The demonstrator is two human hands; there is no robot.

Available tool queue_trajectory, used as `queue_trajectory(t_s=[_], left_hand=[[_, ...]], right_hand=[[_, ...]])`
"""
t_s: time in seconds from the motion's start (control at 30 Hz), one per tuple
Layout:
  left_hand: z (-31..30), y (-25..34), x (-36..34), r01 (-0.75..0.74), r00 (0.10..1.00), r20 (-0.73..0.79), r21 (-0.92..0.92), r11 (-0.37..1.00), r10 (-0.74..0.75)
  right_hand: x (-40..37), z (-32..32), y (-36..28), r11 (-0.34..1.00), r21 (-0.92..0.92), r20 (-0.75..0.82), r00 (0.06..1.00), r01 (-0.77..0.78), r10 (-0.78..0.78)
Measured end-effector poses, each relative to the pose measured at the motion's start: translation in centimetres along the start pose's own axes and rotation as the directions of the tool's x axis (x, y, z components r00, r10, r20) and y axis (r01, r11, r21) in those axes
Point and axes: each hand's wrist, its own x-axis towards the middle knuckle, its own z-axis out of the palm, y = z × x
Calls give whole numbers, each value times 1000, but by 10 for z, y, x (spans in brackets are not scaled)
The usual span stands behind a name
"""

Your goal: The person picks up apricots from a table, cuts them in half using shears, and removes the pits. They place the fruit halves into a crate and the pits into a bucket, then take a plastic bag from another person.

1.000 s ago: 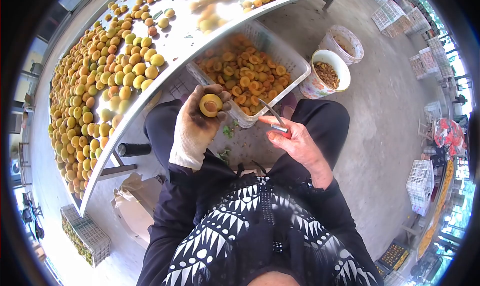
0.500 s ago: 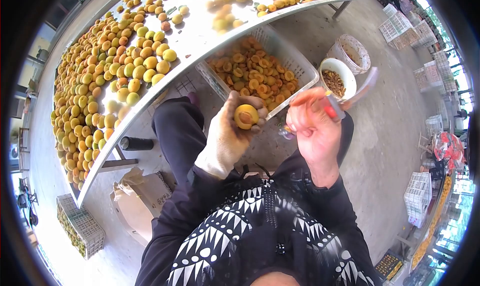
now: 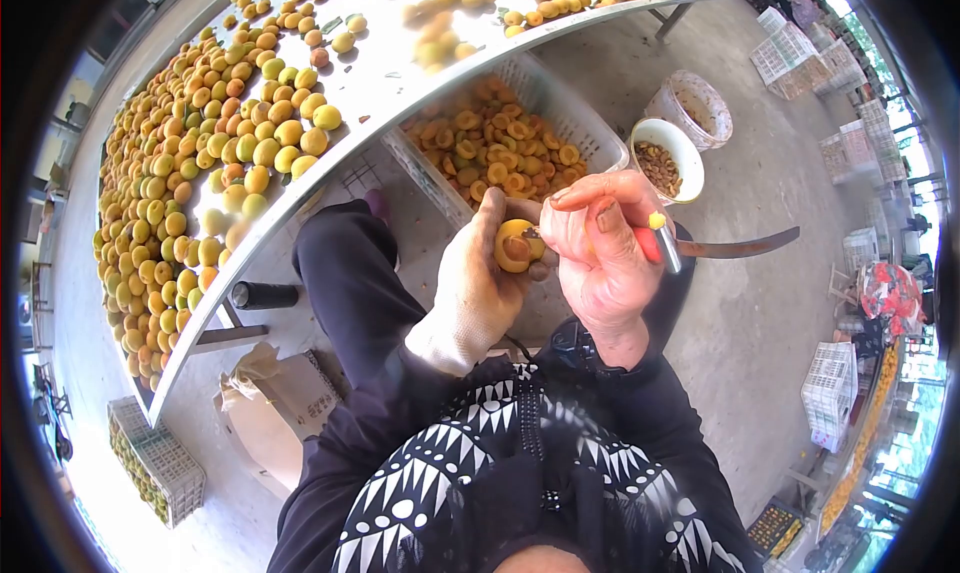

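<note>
My left hand (image 3: pixel 465 288), in a pale work glove, holds an apricot half (image 3: pixel 513 255) with its cut face up and the brown pit showing. Close against its right side is my bare right hand (image 3: pixel 608 263), closed around a knife (image 3: pixel 742 247) with a red handle. The curved blade points right, away from the fruit. A small dark tip shows between the right fingers and the apricot; I cannot make out what it belongs to. Just beyond both hands, a white plastic crate (image 3: pixel 605 153) holds many cut apricot halves (image 3: pixel 505 143).
Whole apricots (image 3: pixel 190 203) cover much of the white table (image 3: pixel 375 83) at the left. A white bucket (image 3: pixel 692 163) with pits stands right of the crate, beside another bucket (image 3: pixel 722 123). A cardboard box (image 3: pixel 265 413) lies at lower left. Stacked crates (image 3: pixel 790 58) stand far right.
My right hand has moved left to the apricot half, and the knife blade has swung from pointing up-right to nearly level. My left hand has shifted slightly right with the fruit.
</note>
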Motion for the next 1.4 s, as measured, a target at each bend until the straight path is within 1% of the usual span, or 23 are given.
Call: queue_trajectory(t_s=[0.03, 0.1, 0.23, 0.3, 0.33, 0.4, 0.43, 0.47, 0.5, 0.57, 0.6, 0.7, 0.77, 0.83, 0.87, 0.93, 1.07, 1.13, 1.17, 1.23, 1.27, 1.37, 1.4], left_hand=[[-1, -1, 0, -22, 1000, 15, 18, 1000, 22], [-1, -3, 0, -44, 999, 29, 35, 998, 43], [-3, -11, 4, -164, 986, -7, 94, 982, 165], [-3, -15, 3, -197, 980, -13, 126, 972, 200], [-1, -16, 1, -304, 949, -18, 224, 926, 316], [-1, -19, 2, -402, 903, -17, 319, 858, 429], [-3, -19, 4, -370, 905, -79, 334, 867, 417], [-7, -17, 6, -353, 903, -117, 343, 870, 413], [-10, -15, 8, -336, 900, -154, 350, 874, 407], [-18, -6, 13, -212, 924, -268, 231, 949, 272], [-18, -6, 12, -270, 884, -257, 400, 876, 390], [-22, 3, 12, -254, 849, -317, 458, 852, 424], [-25, 10, 11, -257, 841, -338, 436, 863, 421], [-32, 22, 9, -166, 826, -400, 499, 850, 396], [-37, 24, 10, -167, 821, -408, 499, 851, 400], [-49, 25, 10, -171, 844, -438, 329, 929, 310], [-59, 32, 12, -55, 856, -469, 340, 939, 220], [-62, 35, 11, 18, 874, -469, 288, 957, 125], [-63, 36, 9, 20, 871, -475, 282, 959, 122], [-65, 39, 8, 145, 877, -480, 258, 955, -3], [-66, 41, 8, 141, 876, -483, 255, 957, -1], [-72, 44, 7, 202, 861, -497, 138, 970, -108], [-77, 47, 2, 161, 934, -356, 319, 934, -39]], right_hand=[[0, 0, 0, 1000, -4, -2, 1000, 7, -8], [3, -4, 3, 996, 94, 35, 999, 8, -11], [3, -4, 11, 993, 119, 20, 1000, -10, 8], [0, -4, 16, 999, -35, -14, 1000, 22, -22], [-2, -3, 17, 990, -135, -28, 999, 41, -45], [-4, -3, 22, 990, -138, -25, 999, 39, -43], [-4, -2, 25, 989, -140, -21, 999, 38, -42], [-2, -1, 29, 1000, -8, -27, 1000, 5, -5], [-2, -1, 33, 1000, -1, -28, 1000, -3, 3], [1, -3, 42, 977, 200, -13, 997, -72, 76], [3, 1, 46, 975, 213, -19, 998, -60, 66], [7, 5, 59, 946, 308, -25, 993, -101, 114], [10, 7, 69, 939, 323, -49, 989, -119, 142], [12, 8, 81, 876, 431, -39, 966, -215, 256], [12, 9, 85, 875, 422, -33, 960, -239, 278], [10, 9, 92, 848, 452, -35, 945, -276, 326], [6, 8, 102, 791, 492, -27, 902, -363, 431], [4, 7, 106, 787, 500, -39, 899, -361, 437], [1, 7, 107, 785, 508, -52, 897, -354, 438], [-2, 4, 110, 783, 507, -50, 894, -360, 444], [-3, 3, 112, 781, 511, -50, 895, -359, 444], [-7, 2, 113, 786, 508, -77, 891, -351, 448], [-8, 3, 113, 782, 511, -73, 889, -357, 453]])
